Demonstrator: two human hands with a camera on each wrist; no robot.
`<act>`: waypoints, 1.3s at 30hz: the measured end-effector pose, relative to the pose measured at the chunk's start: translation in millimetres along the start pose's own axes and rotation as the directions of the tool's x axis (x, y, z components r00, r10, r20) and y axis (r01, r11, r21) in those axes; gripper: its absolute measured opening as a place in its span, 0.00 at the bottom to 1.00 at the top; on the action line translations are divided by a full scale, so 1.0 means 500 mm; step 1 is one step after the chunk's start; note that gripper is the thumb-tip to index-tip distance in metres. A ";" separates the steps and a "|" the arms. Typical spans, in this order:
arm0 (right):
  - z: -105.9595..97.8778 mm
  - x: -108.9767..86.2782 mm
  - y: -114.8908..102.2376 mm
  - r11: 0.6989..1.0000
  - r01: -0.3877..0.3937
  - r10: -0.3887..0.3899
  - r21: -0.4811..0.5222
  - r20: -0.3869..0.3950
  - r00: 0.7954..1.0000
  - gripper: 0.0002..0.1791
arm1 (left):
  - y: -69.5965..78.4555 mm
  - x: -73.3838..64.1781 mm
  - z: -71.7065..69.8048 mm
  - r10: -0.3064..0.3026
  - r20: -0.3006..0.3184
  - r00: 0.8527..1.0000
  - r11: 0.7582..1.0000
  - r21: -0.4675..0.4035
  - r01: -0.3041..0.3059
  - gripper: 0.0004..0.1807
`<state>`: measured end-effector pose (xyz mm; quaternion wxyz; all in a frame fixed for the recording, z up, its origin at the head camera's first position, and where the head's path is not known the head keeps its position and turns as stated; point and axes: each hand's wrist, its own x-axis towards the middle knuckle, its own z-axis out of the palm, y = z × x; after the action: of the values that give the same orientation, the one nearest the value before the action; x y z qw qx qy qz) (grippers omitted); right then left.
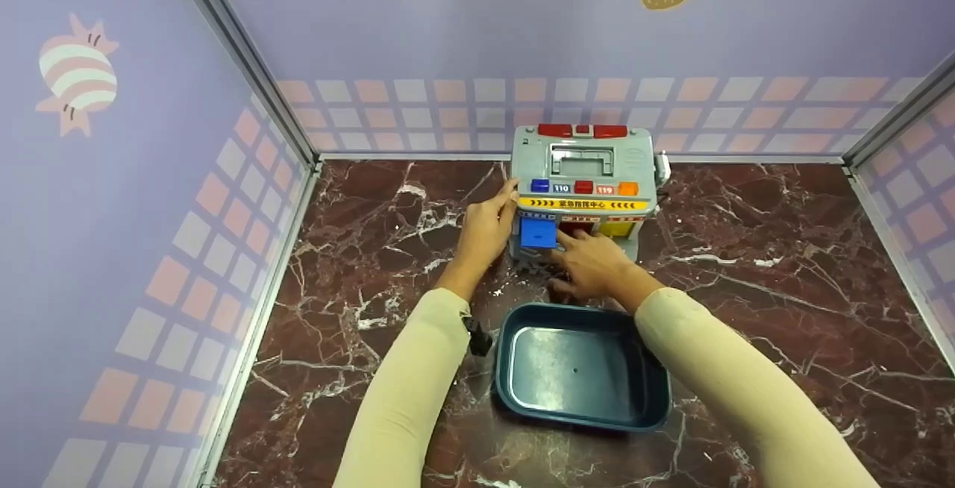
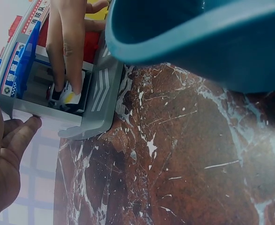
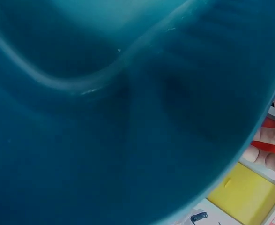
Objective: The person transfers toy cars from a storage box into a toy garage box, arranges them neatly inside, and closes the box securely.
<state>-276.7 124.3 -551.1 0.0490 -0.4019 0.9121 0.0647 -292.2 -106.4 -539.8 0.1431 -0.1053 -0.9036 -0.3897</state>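
A grey toy rescue station (image 1: 582, 174) stands near the back wall, its blue door (image 1: 538, 233) swung up. My left hand (image 1: 486, 225) rests against the station's left side, fingertips on the outer wall. My right hand (image 1: 593, 264) reaches in from the front. In the left wrist view, two of its straight fingers (image 2: 71, 47) extend into the bay under the blue door. Their tips touch a small white toy car (image 2: 72, 97) with yellow and dark parts, partly hidden by the fingers. In the right wrist view, the station's yellow door (image 3: 245, 192) is down.
A dark teal plastic basin (image 1: 582, 421) sits on the marbled tabletop (image 1: 746, 286) just in front of the station, between my forearms. It fills most of the right wrist view. Patterned lilac panels (image 1: 462, 40) enclose the back and sides.
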 end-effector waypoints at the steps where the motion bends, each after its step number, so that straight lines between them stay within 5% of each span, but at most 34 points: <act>1: -0.001 0.001 -0.001 1.000 -0.006 0.006 0.001 0.000 1.000 0.36 | 0.000 0.000 0.000 0.001 -0.001 1.000 1.000 0.000 -0.001 0.24; 19: -0.012 0.017 0.002 0.997 -0.073 0.072 0.012 0.037 0.997 0.37 | 0.000 0.002 0.005 0.007 0.001 1.000 1.000 -0.013 -0.007 0.24; 39: -0.008 -0.047 0.007 0.997 0.077 -0.073 0.026 -0.130 0.989 0.39 | -0.002 0.000 0.003 -0.011 0.001 1.000 1.000 0.009 0.011 0.24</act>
<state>-263.4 143.1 -543.4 -0.0015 -0.4384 0.8985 0.0223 -293.0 -105.9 -541.4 0.1409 -0.1000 -0.9060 -0.3864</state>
